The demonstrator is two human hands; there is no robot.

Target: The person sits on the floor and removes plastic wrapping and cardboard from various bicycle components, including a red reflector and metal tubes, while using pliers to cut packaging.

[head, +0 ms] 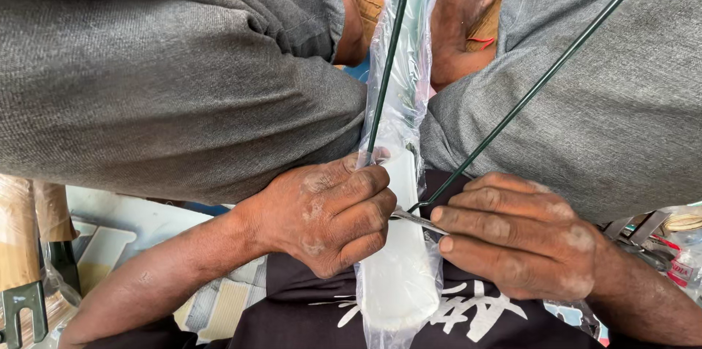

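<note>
My left hand [325, 210] is closed around a white cylinder in a clear plastic sleeve [398, 276], which stands between my knees. Its thumb presses one thin dark green rod [391, 49] against the top of the cylinder. My right hand [519, 235] grips a small metal tool [417, 220], whose tip meets the bent end of a second dark green rod [548, 74] beside the sleeve. Both rods rise away toward the top of the view. What kind of tool it is I cannot make out.
My grey-trousered legs [161, 78] fill the upper left and right, with my bare feet [461, 12] on a woven mat between them. Metal tools and small packets [658, 239] lie at the right edge. A metal clamp [22, 309] sits at the lower left.
</note>
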